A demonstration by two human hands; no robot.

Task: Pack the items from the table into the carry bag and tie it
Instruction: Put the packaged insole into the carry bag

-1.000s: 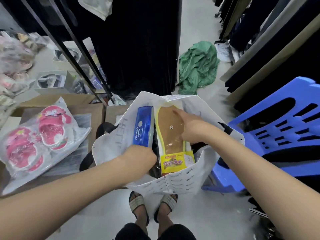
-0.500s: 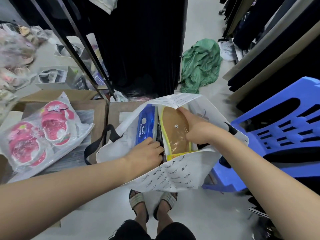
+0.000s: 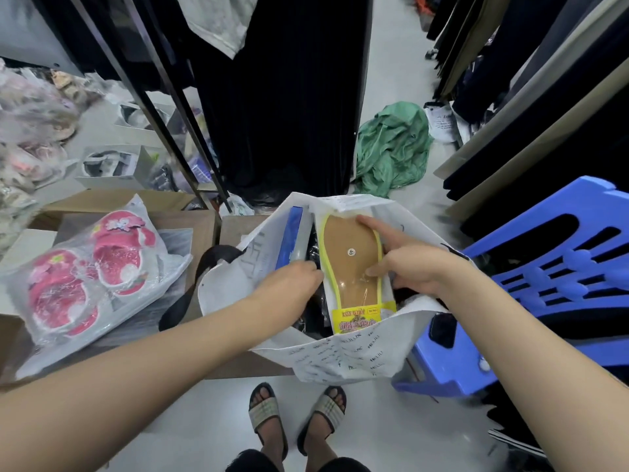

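White carry bag (image 3: 340, 352) open, against the surface (image 3: 204, 226). Insole pack (image 3: 350, 267) sits higher than half a second ago, label showing again. Right hand (image 3: 408, 264) holds it, thumb on its face, index stretched along its edge. Left hand (image 3: 292, 284) is now inside beside the blue box (image 3: 289, 238), fingers curled, grip hidden. Bagged pink sandals (image 3: 85, 267) lie unpacked; tying looks some way off.

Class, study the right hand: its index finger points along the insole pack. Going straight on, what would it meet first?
Probably the folded far rim of the carry bag, just past the fingertip, though depth is unclear. The right hand holds the insole pack.
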